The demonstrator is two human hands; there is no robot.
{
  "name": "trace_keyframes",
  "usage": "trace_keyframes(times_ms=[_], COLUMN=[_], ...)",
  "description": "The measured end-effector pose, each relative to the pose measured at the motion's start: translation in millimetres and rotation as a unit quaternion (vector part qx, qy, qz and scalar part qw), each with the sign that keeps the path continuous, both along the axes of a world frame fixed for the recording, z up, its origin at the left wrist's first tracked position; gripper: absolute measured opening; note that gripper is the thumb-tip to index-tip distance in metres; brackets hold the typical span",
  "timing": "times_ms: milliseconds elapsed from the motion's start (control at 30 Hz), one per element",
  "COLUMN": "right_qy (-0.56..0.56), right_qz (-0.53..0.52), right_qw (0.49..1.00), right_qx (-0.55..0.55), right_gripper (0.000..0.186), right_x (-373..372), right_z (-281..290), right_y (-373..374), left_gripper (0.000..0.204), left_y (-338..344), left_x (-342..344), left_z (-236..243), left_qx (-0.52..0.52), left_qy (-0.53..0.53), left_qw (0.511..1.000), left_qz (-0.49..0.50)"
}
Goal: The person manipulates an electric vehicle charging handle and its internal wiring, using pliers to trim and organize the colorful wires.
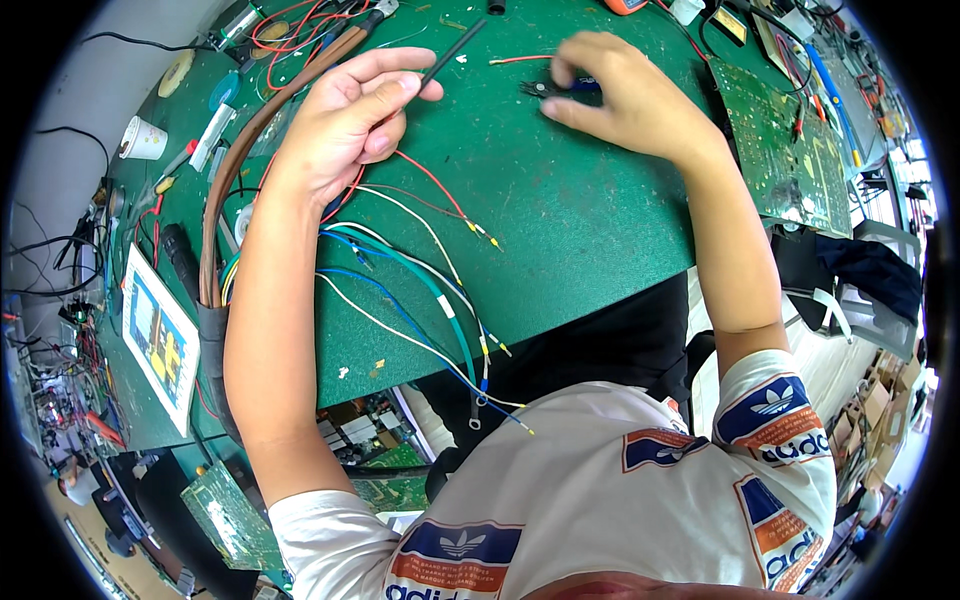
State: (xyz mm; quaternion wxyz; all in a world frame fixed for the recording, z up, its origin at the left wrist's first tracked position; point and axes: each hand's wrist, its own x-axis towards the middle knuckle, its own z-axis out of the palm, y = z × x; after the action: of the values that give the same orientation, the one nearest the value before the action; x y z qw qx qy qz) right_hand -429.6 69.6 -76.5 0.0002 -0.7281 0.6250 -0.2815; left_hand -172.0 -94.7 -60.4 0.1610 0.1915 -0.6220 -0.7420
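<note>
My left hand is closed, pinching a thin black tube between thumb and fingers; the tube slants up to the right. My right hand, slightly blurred, curves over small cutters with dark blue handles, lying on the green mat. Its thumb and forefinger are apart on either side of the cutters, and the other fingers are hidden. A red wire end lies just beyond the cutters. Below my left hand, a bundle of red, white, blue and green wires with crimped ends fans out over the mat's near edge.
A thick brown cable runs along my left forearm. Farther left are a paper cup and a tilted screen. A large green circuit board lies at the right. Red wires tangle at the far left.
</note>
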Motion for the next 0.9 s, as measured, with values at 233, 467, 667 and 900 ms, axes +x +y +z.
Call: trace_keyframes(times_ms=[233, 467, 667, 900], right_qy=[-0.376, -0.374, -0.353, -0.296], right_qz=[0.089, 0.062, 0.079, 0.080], right_qw=[0.918, 0.919, 0.927, 0.948], right_qx=[0.088, 0.105, 0.098, 0.089], right_gripper=[0.028, 0.020, 0.022, 0.020], right_x=[51.1, 36.6, 33.8, 32.7], right_z=[-5.2, -4.8, -15.7, -14.8], right_y=[-22.7, -21.1, -23.4, -22.8], left_gripper=[0.028, 0.023, 0.018, 0.014], left_y=[4.3, 2.7, 3.7, 7.1], left_x=[-1.3, -1.7, -0.6, -1.8], left_z=[-11.2, -8.5, -10.4, -12.2], left_qx=[-0.055, -0.030, -0.043, -0.105], left_qy=[-0.054, -0.063, -0.074, -0.094], left_qw=[0.996, 0.996, 0.994, 0.989], left_qz=[-0.051, -0.060, -0.072, -0.045])
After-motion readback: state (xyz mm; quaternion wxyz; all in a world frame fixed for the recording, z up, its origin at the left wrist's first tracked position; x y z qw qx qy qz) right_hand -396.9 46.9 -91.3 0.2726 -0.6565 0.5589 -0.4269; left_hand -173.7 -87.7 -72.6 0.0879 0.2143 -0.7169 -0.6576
